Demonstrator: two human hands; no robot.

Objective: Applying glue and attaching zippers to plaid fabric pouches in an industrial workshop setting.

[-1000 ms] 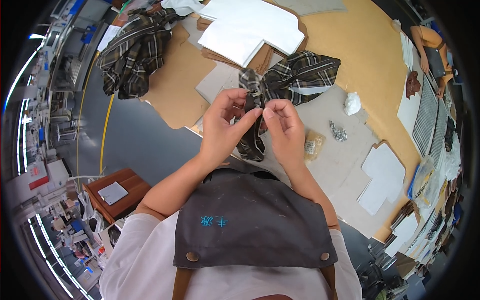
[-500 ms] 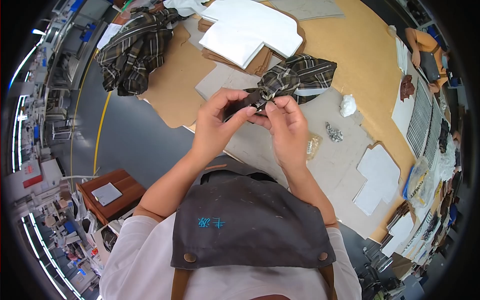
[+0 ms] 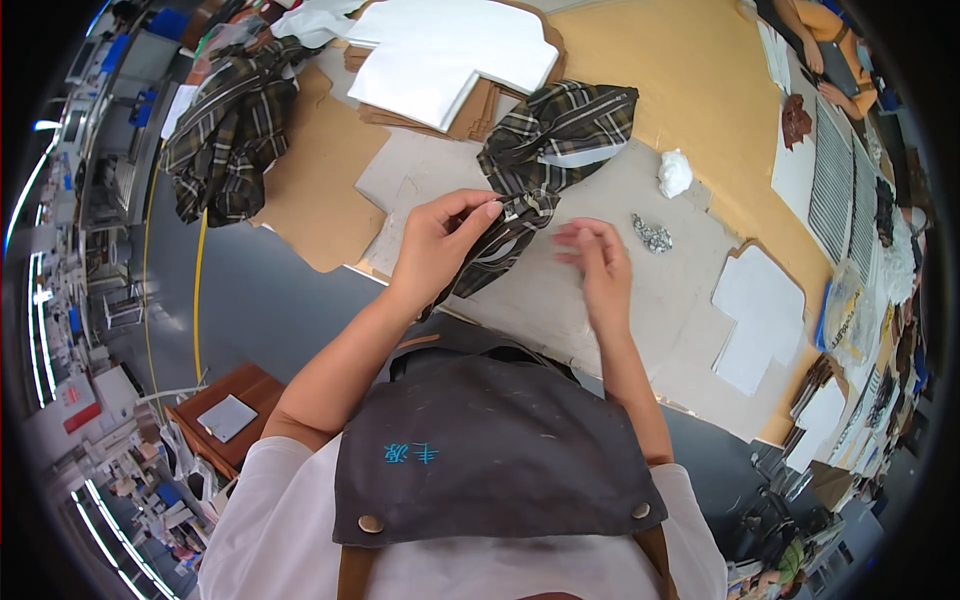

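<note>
My left hand (image 3: 440, 240) pinches a dark plaid cloth piece (image 3: 496, 262) between thumb and fingers, near its upper end. Light plaid edges and an open fold show in the cloth, which hangs down toward the table's front edge. Beyond it lies a larger bundle of the same plaid cloth (image 3: 565, 130); whether the two are joined I cannot tell. My right hand (image 3: 603, 270) is apart from the cloth, to its right over the table. Its fingers look spread, their tips blurred by motion, and nothing shows in them.
Grey board (image 3: 660, 330) covers the near table. A white crumpled wad (image 3: 675, 174) and a small bag of silvery parts (image 3: 652, 234) lie to the right. White pattern sheets (image 3: 450, 60) are stacked at the back, another plaid heap (image 3: 225, 140) at left. A person (image 3: 825, 55) sits far right.
My right hand has come off the plaid cloth and moved right and slightly down. My left hand keeps its pinch; more of the cloth now shows. The whole view has shifted a little.
</note>
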